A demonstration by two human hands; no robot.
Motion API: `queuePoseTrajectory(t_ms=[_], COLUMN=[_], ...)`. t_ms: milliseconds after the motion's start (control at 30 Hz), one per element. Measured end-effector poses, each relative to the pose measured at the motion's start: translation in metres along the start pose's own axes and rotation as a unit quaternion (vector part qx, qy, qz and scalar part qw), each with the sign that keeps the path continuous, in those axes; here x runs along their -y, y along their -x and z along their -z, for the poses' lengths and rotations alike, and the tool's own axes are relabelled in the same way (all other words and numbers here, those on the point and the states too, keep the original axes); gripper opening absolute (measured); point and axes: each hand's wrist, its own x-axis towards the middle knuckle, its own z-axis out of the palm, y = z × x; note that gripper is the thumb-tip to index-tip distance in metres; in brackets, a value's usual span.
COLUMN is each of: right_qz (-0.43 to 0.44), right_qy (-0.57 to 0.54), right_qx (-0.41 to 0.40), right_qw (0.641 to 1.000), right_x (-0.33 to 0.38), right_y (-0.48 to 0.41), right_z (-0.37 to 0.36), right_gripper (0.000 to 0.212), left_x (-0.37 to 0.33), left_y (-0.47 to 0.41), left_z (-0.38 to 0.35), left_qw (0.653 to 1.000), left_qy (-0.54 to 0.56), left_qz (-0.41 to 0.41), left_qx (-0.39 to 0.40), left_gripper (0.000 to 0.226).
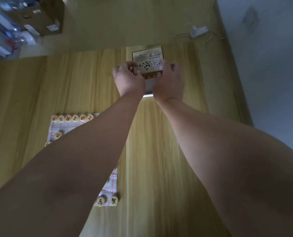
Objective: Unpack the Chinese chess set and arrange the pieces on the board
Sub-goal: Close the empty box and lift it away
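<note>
Small printed cardboard chess box [147, 56] is gripped between curled fingers of left hand [127, 77] and right hand [169, 82]; judged light, stiff, crushable, best held at side walls

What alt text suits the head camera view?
The left hand and right hand grip a Chinese chess box over a wooden table. Nearer, at left, a board sheet holds red-lettered pieces along its far edge, two black-lettered ones nearest.
</note>
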Motion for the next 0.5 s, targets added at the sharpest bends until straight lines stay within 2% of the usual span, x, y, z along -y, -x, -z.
queuePoseTrajectory(t_ms=[67, 133, 333, 500], right_qz=[-0.041, -0.059, -0.062, -0.073], right_qy=[-0.011, -0.028, -0.054, -0.023], right_qx=[0.074, 0.114, 0.110, 0.149], right_qw=[0.996, 0.991, 0.991, 0.986], right_x=[-0.010, -0.014, -0.018, -0.033], right_y=[0.011, 0.026, 0.094, 0.181], right_z=[-0.008, -0.015, -0.010, 0.005], right_gripper=[0.051, 0.051, 0.043, 0.059], left_x=[0.012, 0.023, 0.041, 0.069], left_y=[0.003, 0.010, 0.064, 0.144], left_z=[-0.007, -0.007, 0.018, 0.045], left_qw=[0.999, 0.998, 0.995, 0.990], left_qy=[0.004, -0.006, -0.020, -0.079], left_qz=[0.030, 0.063, 0.091, 0.064], left_qx=[0.019, 0.030, 0.043, 0.097], left_gripper=[0.029, 0.032, 0.039, 0.053])
